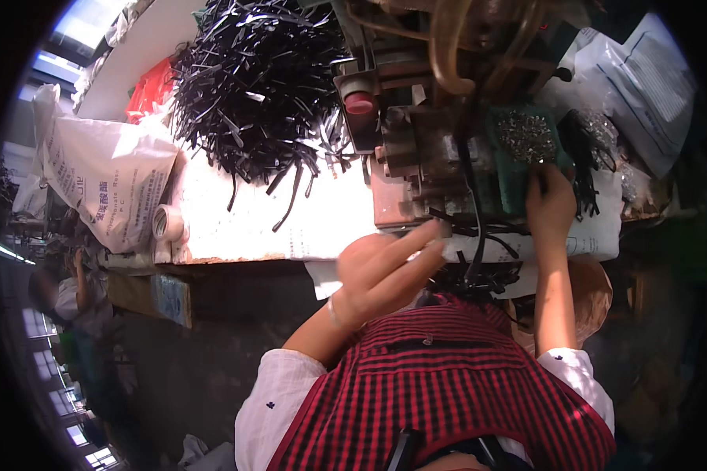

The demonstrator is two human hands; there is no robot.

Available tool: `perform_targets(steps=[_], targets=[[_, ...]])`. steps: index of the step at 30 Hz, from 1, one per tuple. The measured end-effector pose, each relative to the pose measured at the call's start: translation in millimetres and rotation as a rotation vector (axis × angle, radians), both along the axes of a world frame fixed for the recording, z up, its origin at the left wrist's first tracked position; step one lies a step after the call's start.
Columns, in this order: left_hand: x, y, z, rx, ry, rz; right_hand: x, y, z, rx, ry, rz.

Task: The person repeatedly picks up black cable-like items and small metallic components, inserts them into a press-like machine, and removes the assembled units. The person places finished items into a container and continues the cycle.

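Left hand (389, 271), fingers extended and empty, reaches to the press machine (416, 149): pinch risk. Right hand (550, 206) at the green tray of small metal parts (526, 141); grip unclear, tray could spill.

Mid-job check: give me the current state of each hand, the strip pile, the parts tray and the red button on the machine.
left hand: raised over the bench edge, fingers extended toward the machine, holding nothing visible.
right hand: at the green tray, fingertips at its lower edge.
green tray: filled with small metal pieces.
black strips: loose, tangled heap on the bench.
red button: untouched.
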State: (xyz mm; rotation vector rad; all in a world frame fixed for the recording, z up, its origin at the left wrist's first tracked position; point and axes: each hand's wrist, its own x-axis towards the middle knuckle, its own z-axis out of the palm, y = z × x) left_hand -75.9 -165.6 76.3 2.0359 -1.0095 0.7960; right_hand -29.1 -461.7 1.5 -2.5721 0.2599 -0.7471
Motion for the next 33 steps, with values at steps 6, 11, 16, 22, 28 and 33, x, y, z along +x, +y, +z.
perform_targets(steps=[6, 11, 16, 22, 28, 33], targets=[[37, 86, 28, -0.022, 0.119, 0.598, -15, -30, 2, 0.075, -0.040, 0.001], [91, 155, -105, 0.463, 0.546, 0.918, -14, -33, 2, 0.027, -0.005, 0.093], [103, 137, -97, 0.282, 0.463, 0.870, -9, -16, 4, -0.057, -0.015, 0.056], [122, 195, -31, -0.248, 0.666, 0.380, 6, -25, -4, -0.228, 0.015, 0.069], [108, 200, -141, -0.597, 0.857, 0.416, -33, -48, 3, 0.155, -0.088, 0.052], [103, 139, -94, -0.728, 0.703, 0.507, -41, -4, 54, 0.648, -0.014, 0.229]])
